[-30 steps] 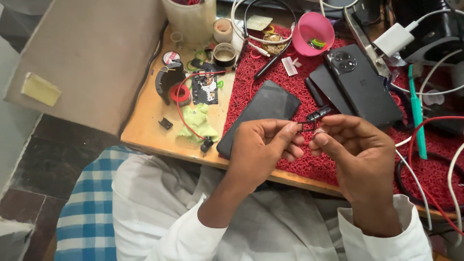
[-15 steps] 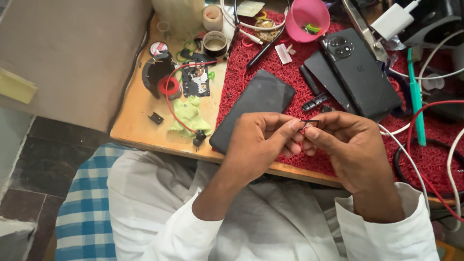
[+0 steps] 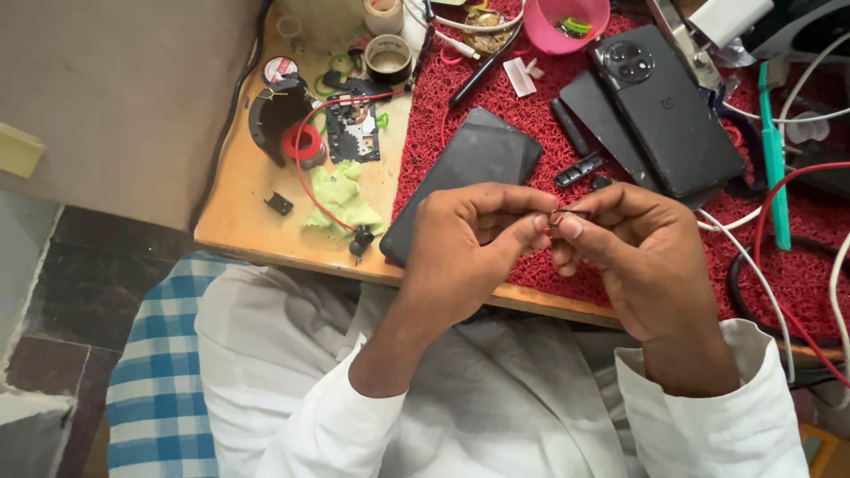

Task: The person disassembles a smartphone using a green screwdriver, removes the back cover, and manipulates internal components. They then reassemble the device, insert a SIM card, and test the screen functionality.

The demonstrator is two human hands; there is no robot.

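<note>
My left hand point(image 3: 469, 252) and my right hand point(image 3: 633, 257) meet fingertip to fingertip over the near edge of a red mat point(image 3: 531, 265). Between the pinched fingers is a tiny dark part point(image 3: 560, 215), mostly hidden. Just beyond my left hand a black phone panel point(image 3: 478, 155) lies face down on the mat. A black phone with a round camera ring point(image 3: 664, 106) rests on another dark panel further right. Small black clips point(image 3: 580, 168) lie between them.
A wooden table point(image 3: 239, 212) carries a circuit board point(image 3: 354, 133), a red wire, a green cloth point(image 3: 341, 199), tape rolls and a pink bowl point(image 3: 567, 18). White and red cables and a green tool point(image 3: 775, 159) crowd the right side.
Both hands have stayed together, pinching the small part; they sit slightly lower and closer to me. The view has shifted a little to the right across the table.
</note>
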